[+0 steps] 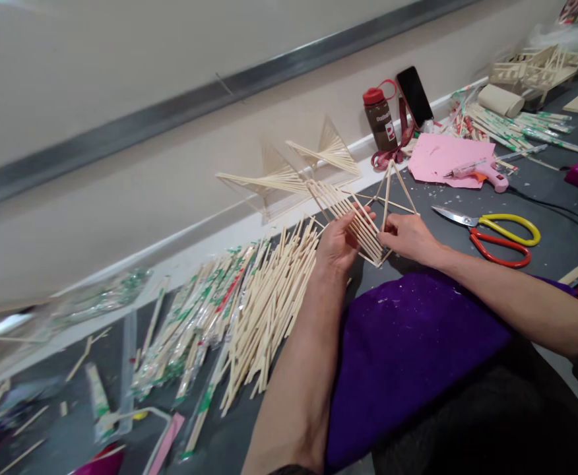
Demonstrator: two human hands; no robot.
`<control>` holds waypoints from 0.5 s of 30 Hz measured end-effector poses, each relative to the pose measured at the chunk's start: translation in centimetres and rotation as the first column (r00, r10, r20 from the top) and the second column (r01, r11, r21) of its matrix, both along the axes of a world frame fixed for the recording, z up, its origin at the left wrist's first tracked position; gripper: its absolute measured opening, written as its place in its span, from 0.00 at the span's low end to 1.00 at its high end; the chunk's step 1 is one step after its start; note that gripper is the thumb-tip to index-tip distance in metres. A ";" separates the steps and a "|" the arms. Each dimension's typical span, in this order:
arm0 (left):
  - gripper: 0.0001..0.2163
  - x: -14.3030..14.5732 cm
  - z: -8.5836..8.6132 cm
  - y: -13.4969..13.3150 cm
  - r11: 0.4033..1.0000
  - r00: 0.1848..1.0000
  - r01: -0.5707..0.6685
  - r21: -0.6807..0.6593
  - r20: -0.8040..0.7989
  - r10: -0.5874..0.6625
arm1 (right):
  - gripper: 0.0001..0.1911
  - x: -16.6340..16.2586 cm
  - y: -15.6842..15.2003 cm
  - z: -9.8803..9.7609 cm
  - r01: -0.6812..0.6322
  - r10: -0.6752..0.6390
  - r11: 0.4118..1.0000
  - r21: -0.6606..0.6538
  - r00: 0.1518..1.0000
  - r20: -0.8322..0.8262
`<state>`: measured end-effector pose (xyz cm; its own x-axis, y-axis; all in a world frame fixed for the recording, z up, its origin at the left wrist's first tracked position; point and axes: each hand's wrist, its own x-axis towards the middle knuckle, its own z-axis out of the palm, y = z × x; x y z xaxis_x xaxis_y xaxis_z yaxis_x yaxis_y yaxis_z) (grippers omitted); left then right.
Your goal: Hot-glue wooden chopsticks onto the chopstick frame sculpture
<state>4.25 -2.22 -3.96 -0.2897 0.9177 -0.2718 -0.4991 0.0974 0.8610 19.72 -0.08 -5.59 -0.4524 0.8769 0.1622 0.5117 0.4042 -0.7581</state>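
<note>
A structure of glued wooden sticks (341, 198) stands on the grey floor, with fan-shaped panels rising at its far side. My left hand (338, 241) grips its near panel of parallel sticks from the left, fingers curled round them. My right hand (408, 236) pinches the same panel's lower right corner, beside a small stick pyramid (392, 188). A purple cloth (408, 349) covers my lap just below both hands.
A heap of loose and wrapped chopsticks (239, 310) lies to the left. To the right lie red-and-yellow scissors (497, 234), a pink glue gun (481, 173) on pink paper (442, 155), a brown bottle (381, 119), a phone (414, 95) and black cables (576, 218). A wall runs behind.
</note>
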 end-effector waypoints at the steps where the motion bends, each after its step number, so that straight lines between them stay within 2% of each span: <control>1: 0.07 0.0 0.0 0.0 1.000 1.000 -0.005 -0.003 0.003 0.005 | 0.08 0.0 0.0 0.1 0.001 -0.001 1.000 -0.006 1.000 0.004; 15: 0.02 -0.1 0.0 -0.1 1.000 1.000 -0.018 -0.024 -0.005 0.018 | 0.12 -0.1 0.0 0.5 -0.006 0.007 1.000 -0.013 0.999 0.053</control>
<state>4.17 -2.29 -3.93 -0.3080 0.9055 -0.2919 -0.4965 0.1088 0.8612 19.59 -0.12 -5.14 -0.4656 0.8760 0.1261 0.5492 0.3978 -0.7350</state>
